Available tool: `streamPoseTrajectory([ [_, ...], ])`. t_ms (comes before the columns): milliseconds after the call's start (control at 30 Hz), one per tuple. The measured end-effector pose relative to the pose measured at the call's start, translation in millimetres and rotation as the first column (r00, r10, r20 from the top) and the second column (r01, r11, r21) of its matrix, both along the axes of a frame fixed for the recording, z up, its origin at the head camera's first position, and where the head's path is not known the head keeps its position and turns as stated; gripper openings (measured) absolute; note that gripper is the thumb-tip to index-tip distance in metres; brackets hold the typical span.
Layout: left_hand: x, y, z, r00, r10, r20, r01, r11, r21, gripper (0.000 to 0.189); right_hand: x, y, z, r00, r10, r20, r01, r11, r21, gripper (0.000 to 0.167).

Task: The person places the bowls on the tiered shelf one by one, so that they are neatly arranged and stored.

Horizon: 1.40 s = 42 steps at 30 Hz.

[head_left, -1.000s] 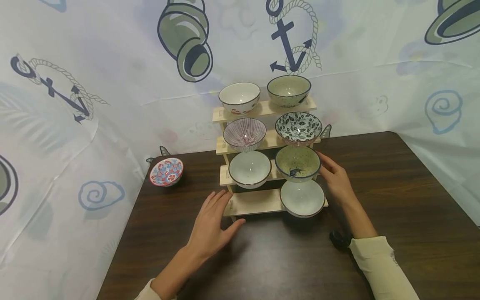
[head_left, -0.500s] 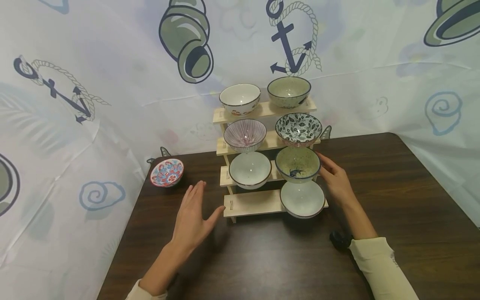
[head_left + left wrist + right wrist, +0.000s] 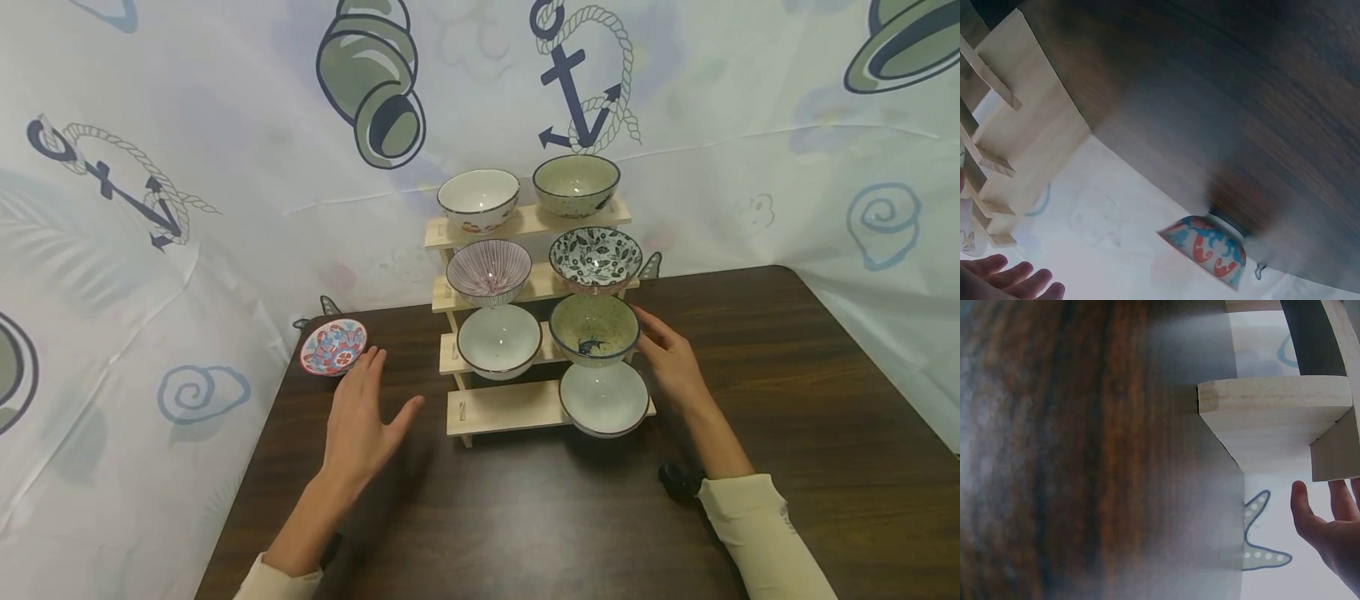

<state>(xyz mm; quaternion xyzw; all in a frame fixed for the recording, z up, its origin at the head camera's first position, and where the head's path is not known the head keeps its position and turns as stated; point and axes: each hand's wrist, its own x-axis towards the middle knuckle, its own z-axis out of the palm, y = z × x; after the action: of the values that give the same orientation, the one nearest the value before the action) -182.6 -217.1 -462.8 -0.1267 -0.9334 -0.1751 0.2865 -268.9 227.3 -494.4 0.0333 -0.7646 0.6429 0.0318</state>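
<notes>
My left hand is held over the table at the left, fingers stretched and thumb spread. Its fingertips overlap the edge of a small red, blue and white patterned bowl in the head view. That bowl stands upright on its foot, as the left wrist view of the bowl confirms. At the right end of the tiered wooden stand, my right hand rests beside the speckled green bowl. In the right wrist view, its fingers lie right at the end of a shelf.
Several more bowls sit on the steps: a plain white bowl at the lower right, another white bowl, a striped bowl, a leaf-patterned bowl, and two at the top. Behind the dark wooden table hangs a printed cloth.
My left hand has moved left from the front of the stand's lowest shelf to the red and blue patterned bowl. The right hand has stayed at the stand.
</notes>
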Motion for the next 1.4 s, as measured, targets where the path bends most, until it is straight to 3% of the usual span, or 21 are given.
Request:
streamPoseTrajectory([
  [467, -17.4, -23.0, 0.5, 0.992, 0.091, 0.081, -0.093, 0.995, 0.021, 0.09, 0.6, 1, 0.6, 1.0, 0.009, 0.015, -0.009, 1.0, 0.014, 0.062],
  [1400, -56.0, -66.5, -4.9, 0.971, 0.202, 0.128, -0.205, 0.979, 0.01, 0.093, -3.1, 1, -3.4, 1.0, -0.002, 0.018, 0.001, 1.0, 0.018, 0.063],
])
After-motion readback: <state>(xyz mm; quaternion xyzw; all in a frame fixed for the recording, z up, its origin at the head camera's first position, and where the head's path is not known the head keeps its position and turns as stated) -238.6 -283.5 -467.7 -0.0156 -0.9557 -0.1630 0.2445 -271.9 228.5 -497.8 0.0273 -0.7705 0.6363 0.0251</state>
